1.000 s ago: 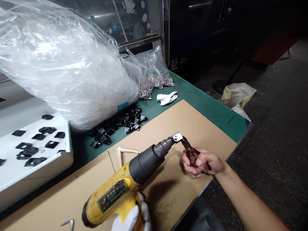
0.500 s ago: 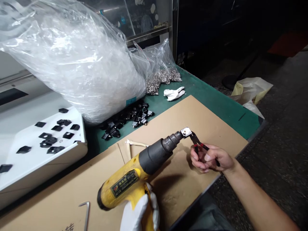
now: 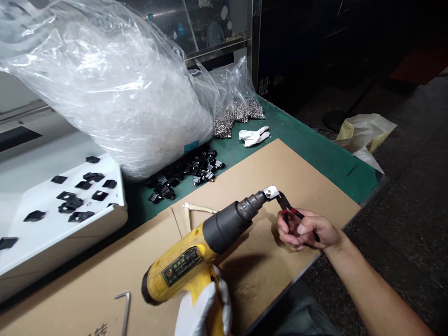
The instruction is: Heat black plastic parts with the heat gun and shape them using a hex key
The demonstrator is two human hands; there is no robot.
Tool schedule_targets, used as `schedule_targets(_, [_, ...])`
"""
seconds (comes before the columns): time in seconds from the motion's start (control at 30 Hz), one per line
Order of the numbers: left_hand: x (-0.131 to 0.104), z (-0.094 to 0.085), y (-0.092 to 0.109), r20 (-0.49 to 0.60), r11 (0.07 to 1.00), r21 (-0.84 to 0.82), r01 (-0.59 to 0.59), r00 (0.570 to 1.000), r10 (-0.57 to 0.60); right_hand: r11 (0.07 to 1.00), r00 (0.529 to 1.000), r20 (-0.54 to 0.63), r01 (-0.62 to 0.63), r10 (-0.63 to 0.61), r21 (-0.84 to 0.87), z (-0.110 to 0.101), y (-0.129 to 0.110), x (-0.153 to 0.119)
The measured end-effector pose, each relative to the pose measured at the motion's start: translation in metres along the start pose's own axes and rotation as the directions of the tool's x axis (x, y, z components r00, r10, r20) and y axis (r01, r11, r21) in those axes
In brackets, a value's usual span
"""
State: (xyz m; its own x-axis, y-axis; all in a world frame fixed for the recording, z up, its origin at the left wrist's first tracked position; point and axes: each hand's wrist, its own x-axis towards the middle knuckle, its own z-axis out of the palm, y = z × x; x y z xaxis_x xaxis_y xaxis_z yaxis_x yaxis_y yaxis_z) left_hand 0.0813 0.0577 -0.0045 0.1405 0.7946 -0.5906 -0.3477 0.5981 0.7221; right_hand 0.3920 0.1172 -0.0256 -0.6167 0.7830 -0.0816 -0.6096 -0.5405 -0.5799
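Note:
My left hand (image 3: 205, 303), in a white glove, is wrapped round the handle of a yellow and black heat gun (image 3: 182, 268). The gun's metal nozzle points up and right. Bare, my right hand (image 3: 306, 229) grips small pliers (image 3: 287, 205) with black and red handles. At the tips of the pliers is a small shiny metal piece (image 3: 270, 192) with a round hole or stud, right at the nozzle's mouth. Whether nozzle and piece touch, I cannot tell. Brown cardboard (image 3: 297, 172) lies beneath both hands.
Black parts (image 3: 201, 168) lie beside a large clear bag (image 3: 133, 93). More sit on a white tray (image 3: 115, 217) at left. Behind are bags of metal pieces (image 3: 240, 111) and a white glove (image 3: 254, 136). A hex key (image 3: 126, 310) and cream-coloured strip (image 3: 199, 208) lie on the cardboard.

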Motion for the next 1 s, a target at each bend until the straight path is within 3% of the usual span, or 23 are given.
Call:
schedule_targets(0.6, [0.001,-0.003,-0.001,0.018,1.000,0.012,-0.009,1.000,0.009,0.997,1.000,-0.024,-0.001,0.000,-0.071,-0.001,-0.001,0.001])
schedule_targets(0.87, [0.002,-0.002,-0.005,0.002,1.000,-0.011,-0.024,1.000,0.024,0.965,0.989,-0.140,0.009,-0.047,-0.263,0.003,-0.016,-0.013])
schedule_targets(1.0, [-0.002,0.006,0.001,-0.037,0.998,0.053,-0.025,0.999,0.027,0.938,0.981,-0.187,-0.020,-0.048,-0.347,0.002,-0.021,-0.017])
